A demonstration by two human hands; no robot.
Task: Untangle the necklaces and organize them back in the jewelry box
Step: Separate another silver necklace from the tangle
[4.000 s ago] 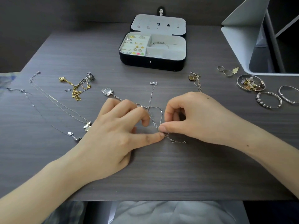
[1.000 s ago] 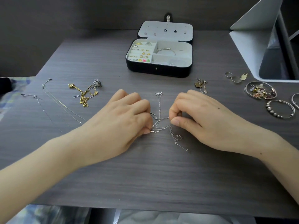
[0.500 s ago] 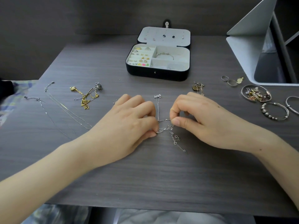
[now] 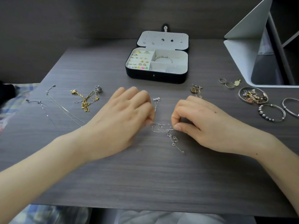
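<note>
Tangled silver necklace: lies on the table between your hands, in front of the open jewelry box.
Right hand: thumb and forefinger pinched on the tangle's right end.
Left hand: fingers curled at its left end; the grip is hidden, so I cannot tell.
Gold necklace, thin silver chains: loose, to your left.
Bangles: far right.

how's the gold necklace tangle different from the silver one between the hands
The gold tangle lies untouched; the silver tangle is pinched between the left hand and right hand. The gold tangle is thicker and bunched; the silver tangle is fine, one end trailing loose. Both lie on the table, outside the jewelry box.
</note>
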